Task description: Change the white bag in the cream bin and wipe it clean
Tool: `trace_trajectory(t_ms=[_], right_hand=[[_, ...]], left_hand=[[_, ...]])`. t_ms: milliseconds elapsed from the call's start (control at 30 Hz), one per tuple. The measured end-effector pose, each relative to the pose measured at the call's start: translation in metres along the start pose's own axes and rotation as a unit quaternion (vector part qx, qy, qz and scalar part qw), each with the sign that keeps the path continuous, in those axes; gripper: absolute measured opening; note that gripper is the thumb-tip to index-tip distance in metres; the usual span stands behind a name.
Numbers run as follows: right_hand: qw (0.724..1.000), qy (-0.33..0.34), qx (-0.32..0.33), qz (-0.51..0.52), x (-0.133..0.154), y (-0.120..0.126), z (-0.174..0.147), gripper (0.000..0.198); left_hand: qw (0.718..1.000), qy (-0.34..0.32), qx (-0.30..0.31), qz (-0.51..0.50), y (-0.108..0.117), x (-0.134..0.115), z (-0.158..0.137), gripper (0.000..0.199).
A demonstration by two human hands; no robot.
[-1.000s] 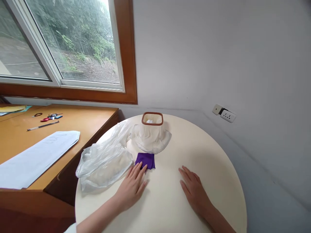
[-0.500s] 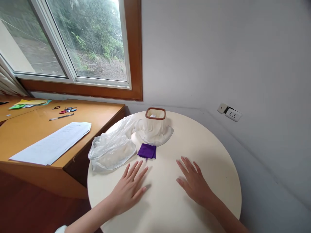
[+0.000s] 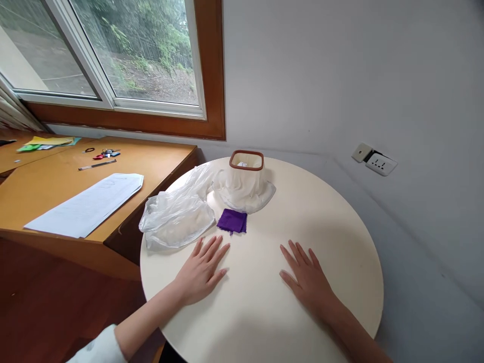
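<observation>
My left hand (image 3: 201, 270) lies palm down on the round cream table (image 3: 257, 302), fingers spread and holding nothing. Just beyond its fingertips is a folded purple cloth (image 3: 232, 221) with frayed edges. My right hand (image 3: 305, 277) rests flat on the table's right half, also empty with its fingers apart. A clear plastic bag (image 3: 177, 222) lies crumpled to the left of the cloth. Behind the cloth stands a small bin (image 3: 246, 168) with a brown square rim, lined with a whitish plastic bag that spreads over the tabletop around its base. Something white shows inside it.
To the left, a wooden desk (image 3: 159, 156) carries white paper sheets (image 3: 91, 204), a pen (image 3: 97, 165), keys (image 3: 108, 153) and coloured papers (image 3: 51, 142). The wall with a power socket (image 3: 381, 164) borders the table behind and to the right. A window is at the back left.
The view has tilted down a little, so the table and bin sit higher in the picture. Both hands have settled flat onto the tabletop. The cloth and bags stay in place.
</observation>
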State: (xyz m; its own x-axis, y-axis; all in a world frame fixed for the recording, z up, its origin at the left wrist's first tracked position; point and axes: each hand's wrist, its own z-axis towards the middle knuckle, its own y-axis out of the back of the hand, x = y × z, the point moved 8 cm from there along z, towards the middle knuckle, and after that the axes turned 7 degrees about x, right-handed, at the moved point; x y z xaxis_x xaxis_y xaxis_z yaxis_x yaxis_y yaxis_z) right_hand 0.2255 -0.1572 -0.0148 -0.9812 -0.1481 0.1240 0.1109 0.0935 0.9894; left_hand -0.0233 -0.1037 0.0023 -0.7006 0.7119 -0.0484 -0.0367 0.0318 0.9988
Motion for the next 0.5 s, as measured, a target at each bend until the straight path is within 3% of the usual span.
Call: trace_trajectory(t_ms=[133, 500], right_hand=[[1.0, -0.018, 0.013, 0.003, -0.0003, -0.011, 0.0008, 0.054], [0.999, -0.025, 0.027, 0.015, -0.0005, -0.0092, 0.001, 0.054]], left_hand=[[1.0, 0.014, 0.021, -0.001, -0.0106, 0.0004, 0.0036, 0.059], [1.0, 0.019, 0.009, -0.005, -0.0071, 0.0009, 0.0028, 0.058]])
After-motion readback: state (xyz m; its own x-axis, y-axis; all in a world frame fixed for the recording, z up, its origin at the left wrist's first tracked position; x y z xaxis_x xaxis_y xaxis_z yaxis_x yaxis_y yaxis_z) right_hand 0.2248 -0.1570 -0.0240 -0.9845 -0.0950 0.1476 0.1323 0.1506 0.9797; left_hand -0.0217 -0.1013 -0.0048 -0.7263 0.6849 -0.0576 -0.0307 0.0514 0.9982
